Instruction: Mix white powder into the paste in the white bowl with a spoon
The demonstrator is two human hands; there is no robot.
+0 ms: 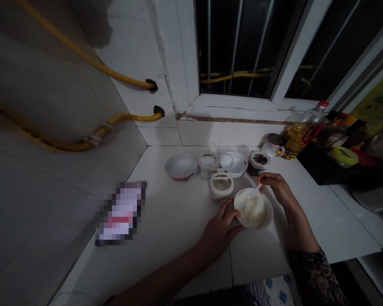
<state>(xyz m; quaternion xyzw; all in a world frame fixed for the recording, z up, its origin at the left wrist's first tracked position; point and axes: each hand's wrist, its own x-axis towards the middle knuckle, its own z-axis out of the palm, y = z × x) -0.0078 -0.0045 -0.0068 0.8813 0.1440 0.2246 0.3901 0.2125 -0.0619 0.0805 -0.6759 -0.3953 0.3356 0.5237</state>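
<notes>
My left hand (221, 227) grips the near-left rim of a white bowl (268, 221) filled with something pale, tilting it on the white counter (166, 229). Just above the bowl, my right hand (276, 185) pinches the handle of a small white spoon (253, 193) whose tip dips into the contents. A lidded clear jar (221, 186) stands right behind the bowl.
Farther back sit an empty white bowl (181, 166), a second clear jar (208, 165), another white bowl (238, 163) and a dark-filled cup (259, 162). An oil bottle (301, 132) and clutter lie at right. A blurred packet (121, 212) lies left; yellow pipes (83, 142) cross the wall.
</notes>
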